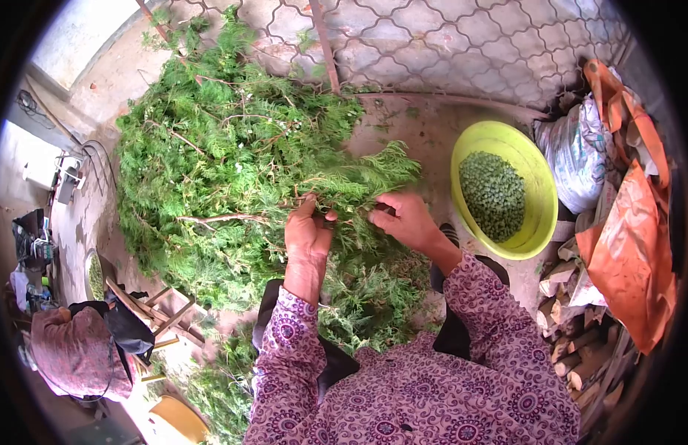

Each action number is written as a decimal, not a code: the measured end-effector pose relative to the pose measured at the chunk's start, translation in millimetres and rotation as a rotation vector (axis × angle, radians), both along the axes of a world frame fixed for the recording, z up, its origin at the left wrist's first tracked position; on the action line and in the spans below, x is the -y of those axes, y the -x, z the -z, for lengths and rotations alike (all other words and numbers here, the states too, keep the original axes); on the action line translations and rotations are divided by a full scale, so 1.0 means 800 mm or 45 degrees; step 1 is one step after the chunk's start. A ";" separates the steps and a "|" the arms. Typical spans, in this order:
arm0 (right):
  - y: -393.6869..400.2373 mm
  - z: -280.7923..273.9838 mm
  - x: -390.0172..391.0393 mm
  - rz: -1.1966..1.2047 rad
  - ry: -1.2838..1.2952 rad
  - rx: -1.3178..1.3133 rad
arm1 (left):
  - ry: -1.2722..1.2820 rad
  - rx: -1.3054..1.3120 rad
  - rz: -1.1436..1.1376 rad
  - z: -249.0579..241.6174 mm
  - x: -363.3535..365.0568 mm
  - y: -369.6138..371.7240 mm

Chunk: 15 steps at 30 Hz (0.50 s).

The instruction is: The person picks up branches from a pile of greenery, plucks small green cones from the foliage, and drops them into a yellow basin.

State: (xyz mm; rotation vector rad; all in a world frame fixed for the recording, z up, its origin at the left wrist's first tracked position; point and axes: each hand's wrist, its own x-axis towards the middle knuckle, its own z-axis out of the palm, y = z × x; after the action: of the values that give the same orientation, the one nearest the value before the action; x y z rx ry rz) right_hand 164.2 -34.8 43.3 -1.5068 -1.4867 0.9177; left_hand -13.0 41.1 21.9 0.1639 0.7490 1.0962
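Observation:
A leafy evergreen branch [381,172] with flat, fern-like green sprays lies across my two hands. My left hand [308,236] is closed around its stem, thumb and fingers pinched together. Just to the right, my right hand [412,221] is closed at the edge of the same foliage; what its fingertips pinch is too small to make out. Under and beyond both hands spreads a large heap of cut evergreen branches [210,163], with bare brown stems and pale little cones among the leaves.
A yellow-green basin [545,211] holding many small green cones [492,194] stands at right. Beyond it are a white woven sack [577,159], an orange bag [629,256] and stacked firewood [574,363]. At left another person [80,348] sits near a wooden chair [166,315]. Wire fencing [433,44] runs behind.

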 end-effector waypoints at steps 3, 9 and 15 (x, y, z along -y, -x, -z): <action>0.013 0.020 -0.009 0.042 -0.171 -0.128 | 0.014 0.016 0.006 0.002 0.004 -0.004; 0.010 -0.016 -0.007 -0.043 -0.075 0.191 | -0.019 0.036 0.000 -0.002 -0.002 0.007; -0.010 -0.054 -0.002 -0.328 0.539 -0.192 | -0.061 -0.052 0.118 -0.012 0.012 -0.003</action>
State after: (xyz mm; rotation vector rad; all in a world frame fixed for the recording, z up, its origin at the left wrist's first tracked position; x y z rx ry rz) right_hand 172.4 -33.3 86.3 -1.5133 -1.4575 1.5433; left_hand -10.8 31.8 31.3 0.2595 0.7449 1.0258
